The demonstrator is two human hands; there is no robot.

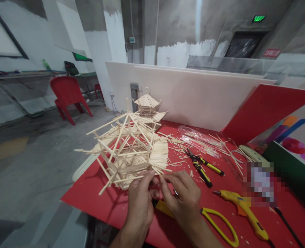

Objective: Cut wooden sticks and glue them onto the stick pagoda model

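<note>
A large tilted framework of thin wooden sticks (128, 148), shaped like a pavilion roof, stands on the red table (90, 196). My left hand (140, 199) is closed on the sticks at its lower front edge. My right hand (180, 194) is beside it, its fingers pinched on a stick end at the same edge. A smaller finished stick pavilion (146, 104) stands behind the framework.
Yellow-handled cutters (202, 166), a yellow glue gun (245, 210) and yellow-handled scissors (219, 224) lie to the right. Loose sticks (175, 141) and clear plastic wrap (199, 137) are scattered behind. A white board (193, 93) backs the table. A red chair (67, 94) stands far left.
</note>
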